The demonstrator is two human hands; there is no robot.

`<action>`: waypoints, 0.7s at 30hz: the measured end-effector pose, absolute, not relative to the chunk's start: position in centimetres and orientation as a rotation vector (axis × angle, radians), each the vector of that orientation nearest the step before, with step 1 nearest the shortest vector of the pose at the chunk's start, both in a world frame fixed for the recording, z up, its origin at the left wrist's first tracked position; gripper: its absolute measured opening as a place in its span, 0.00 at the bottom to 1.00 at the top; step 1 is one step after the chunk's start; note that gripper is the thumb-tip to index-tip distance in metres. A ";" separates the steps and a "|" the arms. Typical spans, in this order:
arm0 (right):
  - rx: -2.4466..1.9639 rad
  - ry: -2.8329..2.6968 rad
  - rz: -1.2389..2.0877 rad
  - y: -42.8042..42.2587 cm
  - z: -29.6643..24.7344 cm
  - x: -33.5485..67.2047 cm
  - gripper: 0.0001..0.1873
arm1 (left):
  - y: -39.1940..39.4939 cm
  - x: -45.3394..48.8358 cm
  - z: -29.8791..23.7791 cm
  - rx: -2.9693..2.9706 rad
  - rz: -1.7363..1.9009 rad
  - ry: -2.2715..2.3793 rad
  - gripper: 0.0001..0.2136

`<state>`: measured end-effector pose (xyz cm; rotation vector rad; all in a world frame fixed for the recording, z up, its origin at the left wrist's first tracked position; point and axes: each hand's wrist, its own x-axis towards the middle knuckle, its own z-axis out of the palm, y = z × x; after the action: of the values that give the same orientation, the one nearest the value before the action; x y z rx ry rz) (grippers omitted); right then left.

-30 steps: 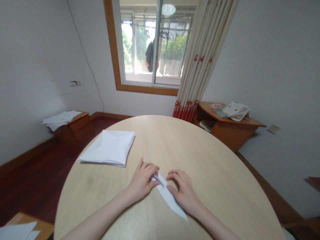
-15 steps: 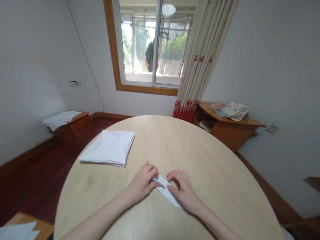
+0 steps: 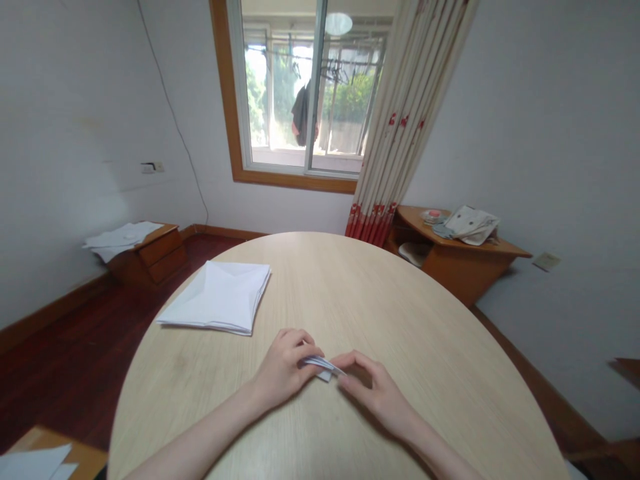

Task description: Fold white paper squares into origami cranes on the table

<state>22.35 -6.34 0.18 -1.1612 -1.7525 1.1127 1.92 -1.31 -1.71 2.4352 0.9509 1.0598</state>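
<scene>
While both hands close in on it, a narrow folded white paper strip (image 3: 320,365) sits between them toward the near edge of the surface, its layered edges showing at the left and a short flap below. Left hand (image 3: 285,367): fingers (image 3: 300,340) clenched over the strip's left end, grasping it. Right hand (image 3: 373,390): fingers (image 3: 357,360) curved, tips at the strip's right end; grip cannot be told.

Surface (image 3: 400,313): round, pale wood-grain tabletop. Left of the hands lies a square stack of folded white paper (image 3: 215,297). Beyond: dark red wooden floor (image 3: 85,353), a low wooden cabinet (image 3: 150,257) with loose white sheets (image 3: 120,233), a wooden corner desk (image 3: 465,260) with a cloth-like bundle (image 3: 470,225), a window (image 3: 300,93), and a red-hemmed curtain (image 3: 400,120).

Hidden: the strip's middle, behind the fingers. Whether it touches the surface cannot be told.
</scene>
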 end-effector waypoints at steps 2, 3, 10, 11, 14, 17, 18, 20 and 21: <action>-1.109 -1.760 1.122 -6.5 0.6 22.5 0.15 | -1.3 1.9 -1.7 2.476 1.157 0.907 0.01; -1.095 -1.766 1.115 -6.5 0.8 22.6 0.15 | -1.3 1.9 -1.6 2.492 1.207 0.894 0.01; -1.001 -1.825 1.047 -6.3 0.3 23.0 0.14 | -1.3 1.9 -1.7 2.572 1.369 0.971 0.03; -1.001 -1.835 1.045 -6.3 0.2 23.0 0.14 | -1.3 1.9 -1.8 2.574 1.380 0.961 0.04; -1.043 -1.803 1.069 -6.3 0.1 22.9 0.13 | -1.2 1.9 -2.2 2.553 1.395 0.913 0.06; -1.116 -1.714 1.072 -6.1 -0.1 22.8 0.12 | -1.2 1.9 -2.5 2.504 1.378 0.888 0.07; -1.133 -1.695 1.057 -5.9 -0.2 22.8 0.11 | -1.3 1.9 -2.5 2.491 1.373 0.882 0.07; -1.156 -1.684 1.009 -5.7 -0.5 22.8 0.10 | -1.4 1.9 -2.5 2.473 1.371 0.860 0.07; -1.164 -1.690 0.975 -5.6 -0.7 22.8 0.08 | -1.4 2.0 -2.5 2.463 1.370 0.844 0.07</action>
<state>22.79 -5.60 -0.73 -1.1643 -1.6898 0.9753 1.96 -1.45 -2.52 2.4625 0.8440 1.3703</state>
